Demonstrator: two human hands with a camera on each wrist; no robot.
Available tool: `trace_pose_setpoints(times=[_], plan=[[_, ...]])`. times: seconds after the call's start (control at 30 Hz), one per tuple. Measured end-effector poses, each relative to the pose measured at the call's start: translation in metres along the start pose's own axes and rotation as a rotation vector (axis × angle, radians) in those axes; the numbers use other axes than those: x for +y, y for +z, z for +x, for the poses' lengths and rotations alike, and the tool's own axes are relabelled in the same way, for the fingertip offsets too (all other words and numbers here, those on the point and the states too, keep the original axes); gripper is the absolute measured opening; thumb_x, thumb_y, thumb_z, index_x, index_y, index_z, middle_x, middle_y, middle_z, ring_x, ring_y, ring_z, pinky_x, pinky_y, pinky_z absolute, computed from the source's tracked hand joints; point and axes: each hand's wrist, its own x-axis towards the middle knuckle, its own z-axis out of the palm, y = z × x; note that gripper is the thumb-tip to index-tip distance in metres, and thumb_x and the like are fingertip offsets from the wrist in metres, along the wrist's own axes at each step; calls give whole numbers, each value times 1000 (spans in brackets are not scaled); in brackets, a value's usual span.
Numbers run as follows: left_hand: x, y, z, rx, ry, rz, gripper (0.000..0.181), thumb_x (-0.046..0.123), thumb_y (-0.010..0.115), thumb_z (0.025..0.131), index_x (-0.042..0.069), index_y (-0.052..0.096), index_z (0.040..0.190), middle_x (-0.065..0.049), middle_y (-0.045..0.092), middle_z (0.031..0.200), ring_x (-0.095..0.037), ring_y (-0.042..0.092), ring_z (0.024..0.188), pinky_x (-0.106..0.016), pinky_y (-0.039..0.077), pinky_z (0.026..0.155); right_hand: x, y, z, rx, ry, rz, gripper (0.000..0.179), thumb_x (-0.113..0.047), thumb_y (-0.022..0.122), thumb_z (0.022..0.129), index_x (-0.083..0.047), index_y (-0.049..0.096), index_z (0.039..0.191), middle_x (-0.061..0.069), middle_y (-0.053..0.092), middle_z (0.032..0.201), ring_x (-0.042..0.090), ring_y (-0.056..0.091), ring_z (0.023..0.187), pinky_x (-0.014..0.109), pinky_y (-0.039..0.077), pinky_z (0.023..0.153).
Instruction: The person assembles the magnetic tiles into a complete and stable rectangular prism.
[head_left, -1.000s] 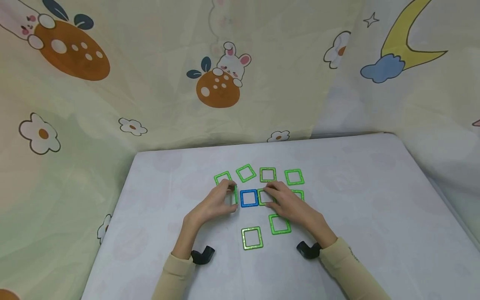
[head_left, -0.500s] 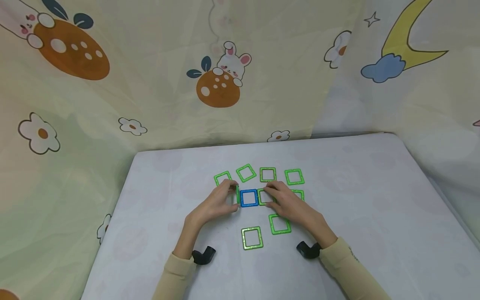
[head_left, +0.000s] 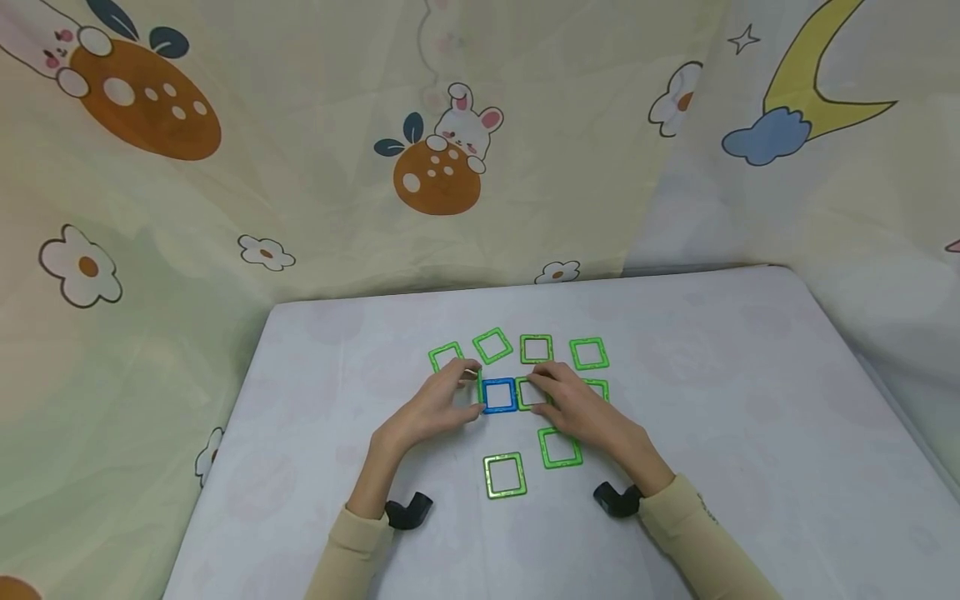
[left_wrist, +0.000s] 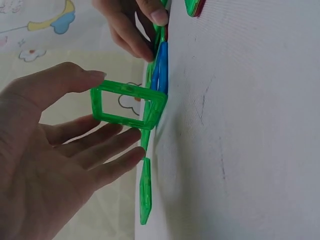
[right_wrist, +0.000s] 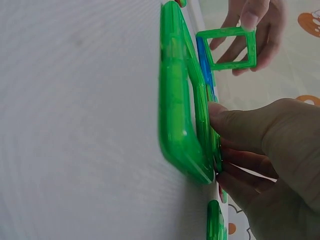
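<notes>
My left hand [head_left: 433, 402] pinches a green square magnetic tile [left_wrist: 127, 89] between thumb and fingers. That tile stands upright, its lower edge right at the left side of a blue square magnetic tile [head_left: 499, 410]. The blue one lies flat on the table. Against its right side lies another green tile [head_left: 521, 395], gripped across its near and far edges by the thumb and fingers of my right hand [head_left: 581, 406]. In the right wrist view the upright tile [right_wrist: 230, 65] meets the blue tile [right_wrist: 204, 60] at a corner. My right hand partly covers its tile.
A row of green tiles [head_left: 536, 337] lies along the far side. Nearer me are two more, a front green tile [head_left: 505, 494] and one by my right wrist [head_left: 562, 464]. Black curved pieces [head_left: 408, 511] sit at both wrists. A patterned cloth [head_left: 337, 167] hangs behind the white table [head_left: 712, 375].
My left hand has shifted slightly right, bringing the upright green tile from a small gap up to the blue tile's left edge. The right hand has stayed in place.
</notes>
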Motion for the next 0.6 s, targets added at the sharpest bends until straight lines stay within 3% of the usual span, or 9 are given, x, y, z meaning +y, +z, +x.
trace_pose_setpoints(times=[0.6], plan=[[-1,-3,-2,-13,7,-21,62,16,77,91,3,50,145,-12,58,144,-33,60,131,-48,52,108,0,1,-1,5,2,17,48,-14,79,92,1,65,135,15,57,139,30,54,129,46,51,108]])
